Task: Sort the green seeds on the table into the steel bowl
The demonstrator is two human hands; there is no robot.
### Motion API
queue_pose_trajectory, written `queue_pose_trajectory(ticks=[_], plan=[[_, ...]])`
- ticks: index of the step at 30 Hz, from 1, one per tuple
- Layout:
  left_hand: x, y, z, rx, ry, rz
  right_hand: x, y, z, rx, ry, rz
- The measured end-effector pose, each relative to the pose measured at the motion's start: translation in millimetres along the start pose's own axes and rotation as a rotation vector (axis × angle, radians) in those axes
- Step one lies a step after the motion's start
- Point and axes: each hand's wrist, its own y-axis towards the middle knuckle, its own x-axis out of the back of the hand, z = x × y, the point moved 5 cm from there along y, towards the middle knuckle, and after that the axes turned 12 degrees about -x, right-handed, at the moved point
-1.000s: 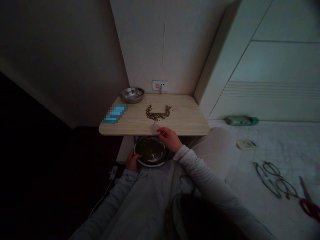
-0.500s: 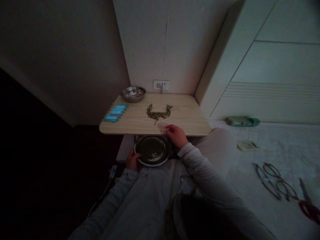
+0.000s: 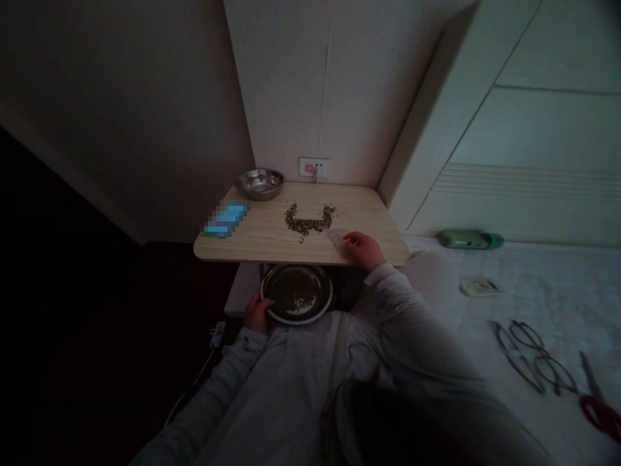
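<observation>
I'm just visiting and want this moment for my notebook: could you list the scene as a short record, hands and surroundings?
Left hand: holds the rim of a round dish with small dark bits inside
Right hand: pinches a thin, pale piece at the table
Table: loose dark bits in a rough U, metal bowl, blurred blue item
White cloth at right: green bottle-like object, glasses, red-handled scissors
Light: dim

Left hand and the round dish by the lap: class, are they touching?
Touching: the head view shows the left hand holding the dish, its thumb lapping over the rim.
</observation>
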Motion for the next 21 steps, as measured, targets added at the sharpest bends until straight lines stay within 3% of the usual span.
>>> queue_pose_trajectory(ticks=[12,17,21], plan=[[1.6,1,2,-0.019,0.012,0.015,13,56,-11,-0.048,-0.088,0.051],[4.2,4,6,-0.009,0.028,0.015,15,75,-5,0.009,-0.121,0.041],[3.1,2,4,-0.002,0.014,0.027,24,79,2,0.079,-0.015,0.011]])
